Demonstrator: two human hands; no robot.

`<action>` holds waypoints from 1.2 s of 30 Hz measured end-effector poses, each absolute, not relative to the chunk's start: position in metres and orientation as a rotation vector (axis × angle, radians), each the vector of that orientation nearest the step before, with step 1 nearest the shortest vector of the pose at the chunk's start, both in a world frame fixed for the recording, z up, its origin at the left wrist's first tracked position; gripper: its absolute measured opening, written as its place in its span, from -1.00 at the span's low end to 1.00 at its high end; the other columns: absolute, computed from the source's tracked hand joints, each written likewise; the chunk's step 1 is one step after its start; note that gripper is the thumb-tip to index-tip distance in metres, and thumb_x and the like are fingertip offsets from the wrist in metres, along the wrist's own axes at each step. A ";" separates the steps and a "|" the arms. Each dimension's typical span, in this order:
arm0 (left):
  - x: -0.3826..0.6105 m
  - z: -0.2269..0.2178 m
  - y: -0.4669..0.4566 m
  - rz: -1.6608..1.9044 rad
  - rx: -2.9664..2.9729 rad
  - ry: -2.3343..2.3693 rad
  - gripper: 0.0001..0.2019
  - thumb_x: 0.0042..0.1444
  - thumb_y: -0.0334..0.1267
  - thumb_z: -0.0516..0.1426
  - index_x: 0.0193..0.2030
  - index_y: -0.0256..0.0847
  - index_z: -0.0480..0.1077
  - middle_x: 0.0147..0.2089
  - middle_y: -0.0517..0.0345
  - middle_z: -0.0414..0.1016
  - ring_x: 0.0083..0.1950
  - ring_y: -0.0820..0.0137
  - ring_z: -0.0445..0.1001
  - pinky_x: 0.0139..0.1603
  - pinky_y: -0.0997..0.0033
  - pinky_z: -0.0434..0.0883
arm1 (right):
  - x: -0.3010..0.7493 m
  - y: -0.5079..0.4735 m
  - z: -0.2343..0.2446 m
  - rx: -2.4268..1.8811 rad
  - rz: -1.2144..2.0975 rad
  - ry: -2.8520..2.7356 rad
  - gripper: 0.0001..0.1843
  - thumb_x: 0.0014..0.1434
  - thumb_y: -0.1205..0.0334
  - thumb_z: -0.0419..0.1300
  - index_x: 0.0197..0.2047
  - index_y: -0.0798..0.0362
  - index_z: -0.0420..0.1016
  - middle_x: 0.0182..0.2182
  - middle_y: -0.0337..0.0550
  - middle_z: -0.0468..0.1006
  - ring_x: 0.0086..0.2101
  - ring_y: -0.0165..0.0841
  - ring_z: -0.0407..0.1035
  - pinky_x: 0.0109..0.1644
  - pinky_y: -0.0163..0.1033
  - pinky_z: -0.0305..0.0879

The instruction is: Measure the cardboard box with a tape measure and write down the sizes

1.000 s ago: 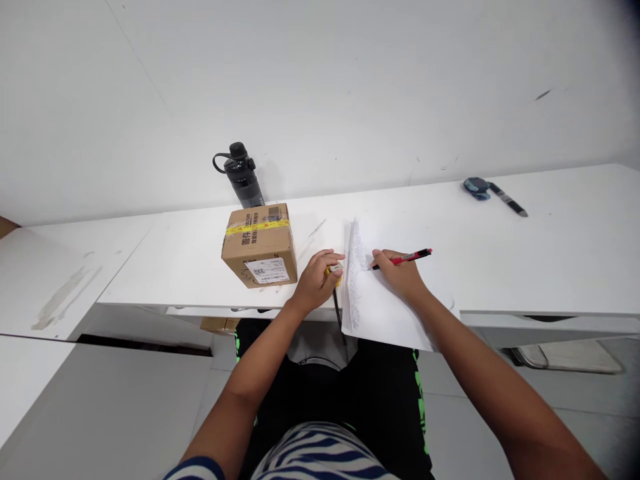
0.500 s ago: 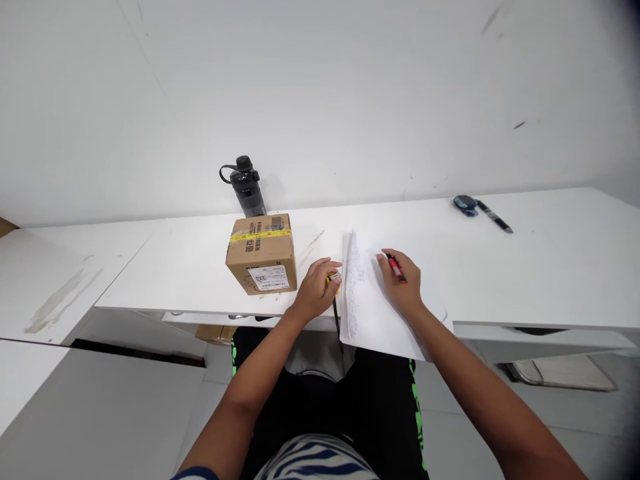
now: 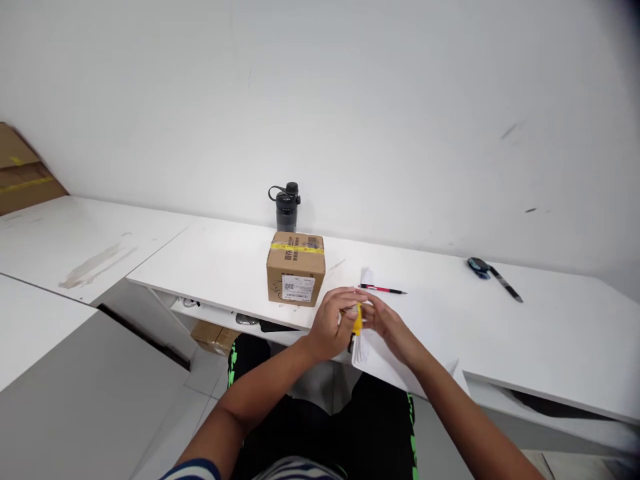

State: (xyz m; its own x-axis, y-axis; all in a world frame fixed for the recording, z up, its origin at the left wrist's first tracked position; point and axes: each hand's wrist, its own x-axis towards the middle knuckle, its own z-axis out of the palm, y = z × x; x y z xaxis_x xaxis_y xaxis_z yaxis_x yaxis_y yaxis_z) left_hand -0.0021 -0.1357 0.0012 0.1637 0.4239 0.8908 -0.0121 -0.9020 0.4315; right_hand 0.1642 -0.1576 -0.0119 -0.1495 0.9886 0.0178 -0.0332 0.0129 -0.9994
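Observation:
My left hand (image 3: pixel 333 323) is closed around a small yellow tape measure (image 3: pixel 357 320), mostly covered by the fingers. My right hand (image 3: pixel 390 327) has its fingers curled against the other side of it, the fingertips meeting those of the left hand. Under both hands lies an open paper notebook (image 3: pixel 390 363), its near edge sticking out past the table front. On its upper part rests a red and black pen (image 3: pixel 383 289). Left of the hands stands a cardboard box (image 3: pixel 293 275) with yellow tape and a white label.
Behind the box a dark water bottle (image 3: pixel 287 210) stands by the wall. A small dark blue object (image 3: pixel 479 267) and a black marker-like stick (image 3: pixel 506 283) lie at the right. Below the white tabletop (image 3: pixel 220 257) runs a shelf holding glasses. Larger cartons (image 3: pixel 25 173) stand far left.
My right hand has put the pen down on the notebook and moved left to the tape measure in my left hand. The view has shifted, so the box appears further right.

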 end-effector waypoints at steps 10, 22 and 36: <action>-0.074 0.058 -0.183 1.392 2.009 0.567 -0.75 0.30 -0.10 0.08 0.06 -0.05 0.40 0.35 -0.03 0.25 0.41 0.16 0.16 0.34 0.07 0.21 | 0.101 -0.211 0.011 -0.843 1.253 -1.130 -0.48 -0.02 -0.20 0.38 -0.14 -0.05 0.41 -0.31 -0.09 0.62 -0.39 -0.22 0.50 -0.24 -0.04 0.48; -0.111 0.064 -0.164 0.815 1.441 0.847 -0.51 0.10 0.23 0.14 -0.42 -0.20 0.21 -0.53 0.31 0.27 -0.48 0.54 0.21 -0.36 0.48 0.20 | 0.110 -0.182 0.040 -1.095 0.580 -1.794 -0.54 0.07 -0.02 0.37 -0.04 -0.05 0.35 -0.21 -0.12 0.51 -0.30 -0.28 0.45 -0.31 -0.21 0.45; -0.167 0.105 -0.028 0.970 1.634 1.394 -0.67 0.13 -0.09 0.07 -0.56 -0.19 0.16 -0.57 0.26 0.16 -0.52 0.50 0.14 -0.45 0.43 0.14 | 0.181 -0.062 0.059 -1.078 0.861 -1.457 -0.01 0.05 -0.03 0.39 0.44 -0.19 0.02 0.19 -0.11 0.42 0.14 -0.15 0.34 0.27 0.10 0.23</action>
